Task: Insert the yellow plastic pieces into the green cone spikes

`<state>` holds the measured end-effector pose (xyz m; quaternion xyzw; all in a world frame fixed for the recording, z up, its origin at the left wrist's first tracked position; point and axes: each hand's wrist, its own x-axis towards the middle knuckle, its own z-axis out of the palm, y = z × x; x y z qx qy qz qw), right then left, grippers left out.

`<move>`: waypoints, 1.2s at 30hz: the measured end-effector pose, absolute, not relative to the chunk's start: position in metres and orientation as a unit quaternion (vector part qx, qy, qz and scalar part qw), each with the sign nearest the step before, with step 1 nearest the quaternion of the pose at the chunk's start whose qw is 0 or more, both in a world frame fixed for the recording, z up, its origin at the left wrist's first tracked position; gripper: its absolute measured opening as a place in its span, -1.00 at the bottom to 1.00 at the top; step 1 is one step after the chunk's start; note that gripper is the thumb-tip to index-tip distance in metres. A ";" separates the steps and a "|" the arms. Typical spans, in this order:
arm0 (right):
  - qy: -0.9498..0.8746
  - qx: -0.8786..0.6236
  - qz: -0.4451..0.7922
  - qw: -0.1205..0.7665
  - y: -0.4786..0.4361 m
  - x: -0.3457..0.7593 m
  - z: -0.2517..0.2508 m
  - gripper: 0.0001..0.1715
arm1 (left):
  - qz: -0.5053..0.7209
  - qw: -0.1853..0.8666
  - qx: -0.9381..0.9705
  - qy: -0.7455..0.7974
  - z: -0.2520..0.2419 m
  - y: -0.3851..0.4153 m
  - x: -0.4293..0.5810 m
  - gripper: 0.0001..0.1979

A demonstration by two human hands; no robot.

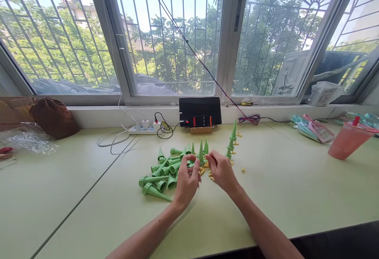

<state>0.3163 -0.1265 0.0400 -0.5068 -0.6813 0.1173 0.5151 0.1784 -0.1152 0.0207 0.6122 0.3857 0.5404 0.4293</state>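
My left hand (187, 178) is curled, thumb and index finger at the base of an upright green plastic spike (201, 154), which it appears to grip. On the other side of that spike, my right hand (222, 171) is closed in a pinch; what lies in its fingertips is too small to make out. Loose yellow valve-like pieces (203, 171) lie on the table between and under my hands. To the left is a pile of hollow green spikes (161, 186), partly hidden by my left hand. Stacked spikes (230, 146) with yellow pieces sticking out stand to the right.
A phone (201, 121) showing a timer leans on a dark tablet (199, 105) at the back. A power strip (144, 128) with cables lies behind the pile. At right are a red drink cup (345, 142) and packaged items (316, 128); a brown bag (53, 119) sits far left.
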 end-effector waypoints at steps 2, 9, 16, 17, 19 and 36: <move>-0.680 -0.506 0.113 0.519 -0.127 0.316 0.041 -0.62 | 0.560 0.416 0.595 0.399 0.021 -0.114 0.178 -0.72; -0.717 -0.477 0.117 0.495 -0.128 0.316 0.040 -0.61 | 0.556 0.478 0.547 0.405 0.023 -0.109 0.177 -0.46; -0.739 -0.445 0.124 0.491 -0.130 0.315 0.040 -0.64 | 0.523 0.540 0.530 0.393 0.020 -0.108 0.176 -0.32; -0.738 -0.443 0.127 0.492 -0.130 0.315 0.041 -0.64 | 0.519 0.546 0.529 0.390 0.020 -0.107 0.176 -0.31; -0.739 -0.441 0.134 0.492 -0.130 0.315 0.041 -0.65 | 0.511 0.550 0.529 0.394 0.020 -0.107 0.175 -0.29; -0.733 -0.451 0.135 0.491 -0.128 0.318 0.041 -0.70 | 0.465 0.591 0.537 0.383 0.023 -0.106 0.173 -0.31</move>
